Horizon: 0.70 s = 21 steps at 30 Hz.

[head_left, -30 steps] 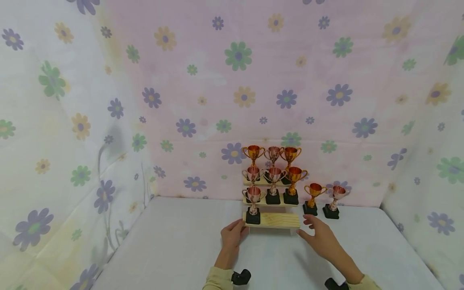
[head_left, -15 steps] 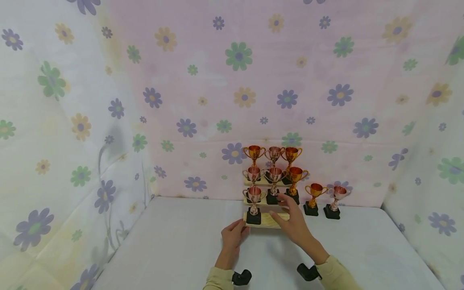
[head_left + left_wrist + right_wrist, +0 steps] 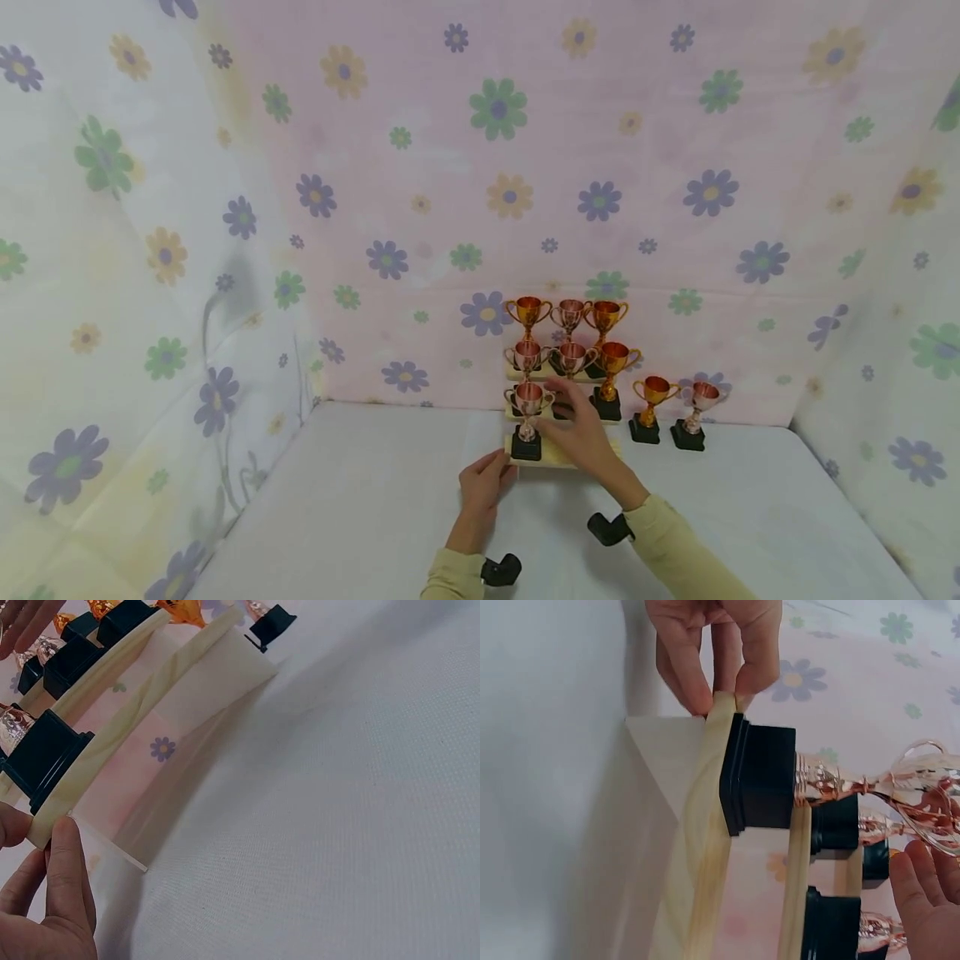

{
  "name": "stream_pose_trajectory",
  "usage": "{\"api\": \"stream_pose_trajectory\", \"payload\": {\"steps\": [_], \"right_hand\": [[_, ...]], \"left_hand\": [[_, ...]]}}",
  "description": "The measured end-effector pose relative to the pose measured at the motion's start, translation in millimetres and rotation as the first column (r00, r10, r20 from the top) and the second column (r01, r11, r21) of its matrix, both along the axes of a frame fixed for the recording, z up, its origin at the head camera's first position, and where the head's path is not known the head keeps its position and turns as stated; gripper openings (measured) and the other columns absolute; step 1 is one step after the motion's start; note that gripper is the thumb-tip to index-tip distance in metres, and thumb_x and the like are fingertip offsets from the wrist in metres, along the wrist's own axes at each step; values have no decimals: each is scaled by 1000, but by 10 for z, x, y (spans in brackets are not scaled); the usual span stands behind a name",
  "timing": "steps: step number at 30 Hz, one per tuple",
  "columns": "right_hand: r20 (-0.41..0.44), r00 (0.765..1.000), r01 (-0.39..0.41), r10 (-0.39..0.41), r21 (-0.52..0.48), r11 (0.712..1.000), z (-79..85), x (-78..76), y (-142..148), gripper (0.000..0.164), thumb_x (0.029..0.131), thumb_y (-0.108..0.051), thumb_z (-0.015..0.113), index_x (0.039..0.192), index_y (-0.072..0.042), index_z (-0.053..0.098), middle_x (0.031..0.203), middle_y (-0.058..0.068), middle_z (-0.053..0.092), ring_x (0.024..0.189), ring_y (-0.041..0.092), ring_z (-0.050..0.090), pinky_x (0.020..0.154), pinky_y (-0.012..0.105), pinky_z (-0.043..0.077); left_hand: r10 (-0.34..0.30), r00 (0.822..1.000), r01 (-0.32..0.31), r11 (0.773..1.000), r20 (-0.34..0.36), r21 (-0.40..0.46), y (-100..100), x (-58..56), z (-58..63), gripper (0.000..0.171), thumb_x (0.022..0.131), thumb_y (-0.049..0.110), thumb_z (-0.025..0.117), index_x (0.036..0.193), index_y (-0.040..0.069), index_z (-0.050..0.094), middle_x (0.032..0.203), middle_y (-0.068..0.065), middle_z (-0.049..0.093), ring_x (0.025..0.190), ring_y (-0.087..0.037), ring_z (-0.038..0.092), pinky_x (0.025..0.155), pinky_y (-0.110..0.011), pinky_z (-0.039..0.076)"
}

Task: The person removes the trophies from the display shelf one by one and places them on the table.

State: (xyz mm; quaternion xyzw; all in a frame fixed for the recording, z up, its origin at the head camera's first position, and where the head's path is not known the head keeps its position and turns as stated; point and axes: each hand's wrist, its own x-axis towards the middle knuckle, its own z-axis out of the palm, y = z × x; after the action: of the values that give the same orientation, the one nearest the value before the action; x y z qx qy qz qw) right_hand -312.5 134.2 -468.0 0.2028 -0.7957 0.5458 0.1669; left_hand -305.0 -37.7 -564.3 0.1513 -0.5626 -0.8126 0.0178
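My left hand (image 3: 482,487) pinches the left end of the lowest plank of a tiered wooden display stand (image 3: 705,862), thumb above and fingers below in the left wrist view. Upright on that plank's left end is a rose-gold trophy cup (image 3: 528,402) with a black base. Beside its right handle is my right hand (image 3: 585,437), thumb and fingers spread around that side of the cup. In the right wrist view its fingers (image 3: 922,889) lie close to the handle; whether they touch cannot be made out. The trophy's base (image 3: 769,776) rests on the plank.
Gold and rose-gold trophies fill the upper tiers, among them a gold one (image 3: 615,362) at the right end. A gold trophy (image 3: 654,400) and a rose-gold trophy (image 3: 699,408) stand on the white table (image 3: 375,500) right of the stand. Flowered cloth hangs behind.
My right hand has moved left, from the stand's right end across the lowest plank to the front rose-gold trophy. My left hand has kept its hold. The head view has tilted slightly.
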Motion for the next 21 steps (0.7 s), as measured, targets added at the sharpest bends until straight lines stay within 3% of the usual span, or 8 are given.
{"api": "stream_pose_trajectory", "payload": {"steps": [5, 9, 12, 16, 21], "right_hand": [[33, 999, -33, 37, -101, 994, -20, -24, -79, 62, 87, -5, 80, 142, -2, 50, 138, 20, 56, 120, 39, 60, 103, 55, 52], [33, 999, -35, 40, -155, 987, -34, -57, -142, 62, 86, -3, 80, 141, 1, 51, 140, 21, 55, 122, 38, 59, 103, 53, 52], [27, 999, -34, 40, -180, 983, -58, -88, -189, 61, 85, -2, 81, 140, 1, 53, 140, 20, 55, 122, 31, 58, 102, 49, 55], [43, 998, -36, 47, -225, 974, -105, -113, -246, 59, 85, -2, 81, 138, -2, 55, 134, 18, 57, 110, 21, 57, 97, 40, 59], [45, 999, -9, 21, -261, 965, -153, -113, -295, 55, 85, -2, 80, 135, -5, 57, 125, 16, 61, 99, 22, 57, 88, 28, 60]], "left_hand": [[-1, 1000, 1, 1000, 4, 3, -2, 11, -1, 35, 97, 6, 66, 124, -15, 62, 114, -24, 68, 88, -16, 69, 84, -32, 63], [1, 999, -1, 1000, -39, 15, -3, 11, -1, 35, 96, 4, 67, 123, -17, 62, 110, -21, 71, 87, -15, 70, 83, -32, 63], [0, 997, 1, 1000, -75, 16, -12, 1, -22, 33, 96, 2, 65, 122, -20, 62, 108, -22, 71, 86, -14, 70, 84, -34, 63], [-5, 996, 6, 1000, -84, 9, -22, 1, -47, 32, 96, 0, 64, 121, -21, 61, 112, -29, 69, 87, -14, 70, 86, -38, 63], [7, 997, -7, 1000, -81, 2, 1, 35, -18, 33, 96, 3, 65, 121, -19, 63, 110, -24, 71, 88, -15, 70, 83, -33, 63]]}}
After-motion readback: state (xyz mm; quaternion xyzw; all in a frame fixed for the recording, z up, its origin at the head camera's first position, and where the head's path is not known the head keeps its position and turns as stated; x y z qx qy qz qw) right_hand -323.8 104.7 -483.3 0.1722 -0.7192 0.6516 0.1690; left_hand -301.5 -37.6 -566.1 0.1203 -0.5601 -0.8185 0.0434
